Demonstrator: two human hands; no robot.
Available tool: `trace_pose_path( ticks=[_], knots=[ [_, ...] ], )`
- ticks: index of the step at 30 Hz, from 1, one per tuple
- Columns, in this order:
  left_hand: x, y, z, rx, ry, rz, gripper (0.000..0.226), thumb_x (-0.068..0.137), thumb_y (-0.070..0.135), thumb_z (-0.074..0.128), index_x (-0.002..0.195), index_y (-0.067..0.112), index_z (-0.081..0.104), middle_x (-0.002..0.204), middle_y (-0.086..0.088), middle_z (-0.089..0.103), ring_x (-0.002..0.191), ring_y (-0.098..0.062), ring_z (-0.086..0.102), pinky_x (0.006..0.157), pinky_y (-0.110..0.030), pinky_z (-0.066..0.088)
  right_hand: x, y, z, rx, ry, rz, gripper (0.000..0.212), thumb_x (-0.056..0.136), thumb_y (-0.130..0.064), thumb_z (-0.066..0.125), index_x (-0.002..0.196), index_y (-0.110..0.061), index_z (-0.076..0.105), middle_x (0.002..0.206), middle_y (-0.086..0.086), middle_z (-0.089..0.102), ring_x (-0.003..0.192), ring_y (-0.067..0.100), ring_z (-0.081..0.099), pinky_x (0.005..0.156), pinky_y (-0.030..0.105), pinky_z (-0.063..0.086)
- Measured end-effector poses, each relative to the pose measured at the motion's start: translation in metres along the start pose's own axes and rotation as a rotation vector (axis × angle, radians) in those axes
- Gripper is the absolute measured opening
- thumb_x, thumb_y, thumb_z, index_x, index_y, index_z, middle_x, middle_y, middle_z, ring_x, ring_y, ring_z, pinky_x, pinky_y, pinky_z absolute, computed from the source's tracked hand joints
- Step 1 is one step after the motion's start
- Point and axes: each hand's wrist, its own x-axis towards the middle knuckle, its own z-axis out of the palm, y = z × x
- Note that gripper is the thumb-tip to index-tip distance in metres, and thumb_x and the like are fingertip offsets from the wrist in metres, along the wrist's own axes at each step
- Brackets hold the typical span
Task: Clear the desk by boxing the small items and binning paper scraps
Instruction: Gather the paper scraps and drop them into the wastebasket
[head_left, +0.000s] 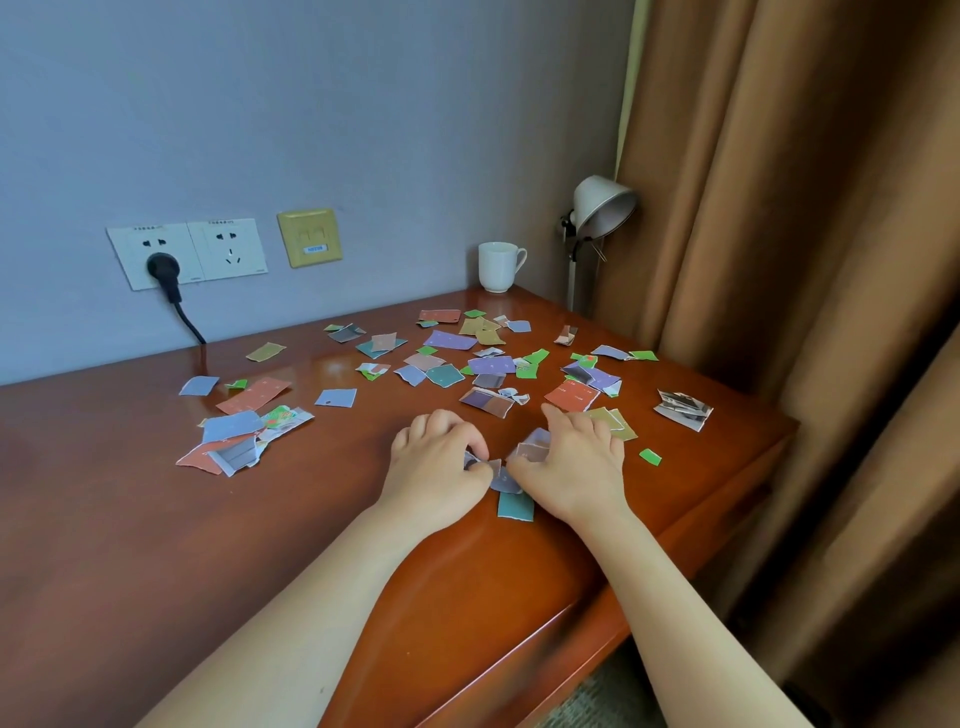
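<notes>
Two hands, left hand (441, 465) and right hand (569, 470), pinch one scrap bundle (505, 482), seemingly lying lengthwise left-to-right between them.

One wide-angle camera, worn on the person's head, looks forward and down over the desk (156, 519) toward its far right corner. It sits near: both forearms enter from the bottom edge, the wall (363, 104) fills the top, the curtain (805, 208) the right.

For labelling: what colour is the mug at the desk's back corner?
White mug, plain; the head view shows it best.
</notes>
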Motion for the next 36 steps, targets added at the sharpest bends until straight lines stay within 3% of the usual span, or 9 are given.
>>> trace_pose_path(
  ticks=[6, 8, 11, 15, 22, 26, 31, 33, 36],
  knots=[
    [0.000, 0.002, -0.001, -0.025, 0.016, 0.037, 0.008, 0.095, 0.035, 0.051, 0.093, 0.029, 0.046, 0.112, 0.009, 0.048, 0.110, -0.010, 0.042, 0.095, -0.026, 0.035, -0.002, 0.000, -0.002, 0.131, 0.000, -0.023, 0.083, 0.073, -0.050, 0.070, 0.145, -0.036, 0.031, 0.143, -0.003, 0.040, 0.133, 0.020, 0.035, 0.104, 0.039, 0.037],
    [-0.002, 0.005, -0.004, -0.031, 0.039, 0.065, 0.010, 0.094, 0.030, 0.053, 0.090, 0.027, 0.044, 0.103, 0.010, 0.048, 0.102, -0.010, 0.044, 0.084, -0.022, 0.037, -0.005, 0.000, -0.001, 0.240, 0.020, -0.095, 0.082, 0.072, -0.037, 0.075, 0.142, -0.039, 0.033, 0.137, -0.004, 0.040, 0.121, 0.015, 0.044, 0.088, 0.027, 0.050],
    [-0.005, 0.007, -0.008, -0.062, 0.053, 0.070, 0.015, 0.091, 0.024, 0.058, 0.087, 0.026, 0.043, 0.094, 0.010, 0.048, 0.086, -0.011, 0.048, 0.070, -0.018, 0.039, -0.007, 0.001, -0.001, 0.338, 0.027, -0.190, 0.083, 0.076, -0.016, 0.075, 0.142, -0.041, 0.032, 0.138, -0.007, 0.034, 0.104, 0.005, 0.043, 0.062, 0.006, 0.047],
    [-0.009, 0.008, -0.010, -0.127, 0.041, 0.047, 0.020, 0.087, 0.018, 0.060, 0.090, 0.029, 0.043, 0.095, 0.011, 0.050, 0.074, -0.012, 0.052, 0.056, -0.013, 0.036, -0.006, 0.001, -0.004, 0.407, 0.045, -0.184, 0.083, 0.082, -0.009, 0.071, 0.146, -0.040, 0.028, 0.151, -0.008, 0.034, 0.123, 0.012, 0.049, 0.059, 0.002, 0.042],
    [-0.012, 0.010, -0.012, -0.254, 0.023, 0.027, 0.007, 0.090, 0.035, 0.054, 0.096, 0.035, 0.053, 0.105, 0.015, 0.053, 0.085, -0.008, 0.056, 0.057, -0.014, 0.038, -0.009, 0.005, -0.006, 0.530, 0.180, -0.122, 0.064, 0.088, -0.007, 0.064, 0.142, -0.032, 0.039, 0.144, -0.009, 0.047, 0.118, 0.013, 0.055, 0.059, 0.002, 0.041],
    [-0.012, 0.011, -0.011, -0.053, -0.116, 0.144, 0.044, 0.077, 0.068, 0.058, 0.111, 0.040, 0.054, 0.110, 0.019, 0.045, 0.097, -0.007, 0.053, 0.067, -0.018, 0.048, -0.010, 0.008, -0.003, 0.506, 0.225, -0.085, 0.059, 0.088, -0.004, 0.062, 0.139, -0.028, 0.044, 0.139, -0.007, 0.052, 0.115, 0.014, 0.058, 0.078, 0.014, 0.047],
    [-0.009, 0.008, -0.013, -0.049, -0.140, 0.162, 0.049, 0.069, 0.076, 0.061, 0.101, 0.039, 0.054, 0.110, 0.019, 0.043, 0.092, -0.006, 0.052, 0.066, -0.019, 0.044, -0.014, 0.008, -0.002, 0.439, 0.224, -0.041, 0.050, 0.085, -0.009, 0.063, 0.129, -0.029, 0.050, 0.102, -0.005, 0.066, 0.067, 0.007, 0.058, 0.055, 0.013, 0.048],
    [-0.008, 0.007, -0.011, -0.056, -0.137, 0.161, 0.043, 0.071, 0.074, 0.062, 0.095, 0.039, 0.052, 0.108, 0.019, 0.043, 0.087, -0.006, 0.051, 0.062, -0.018, 0.039, -0.018, 0.007, -0.003, 0.419, 0.212, -0.071, 0.044, 0.084, -0.012, 0.063, 0.124, -0.028, 0.054, 0.086, -0.007, 0.061, 0.063, 0.008, 0.057, 0.051, 0.014, 0.045],
    [-0.008, 0.007, -0.009, -0.065, -0.134, 0.166, 0.038, 0.073, 0.071, 0.062, 0.088, 0.038, 0.052, 0.104, 0.019, 0.045, 0.082, -0.007, 0.051, 0.059, -0.019, 0.035, -0.020, 0.006, -0.005, 0.441, 0.188, -0.118, 0.037, 0.085, -0.012, 0.062, 0.118, -0.026, 0.059, 0.088, -0.005, 0.064, 0.066, 0.009, 0.059, 0.058, 0.022, 0.056]
  ],
)
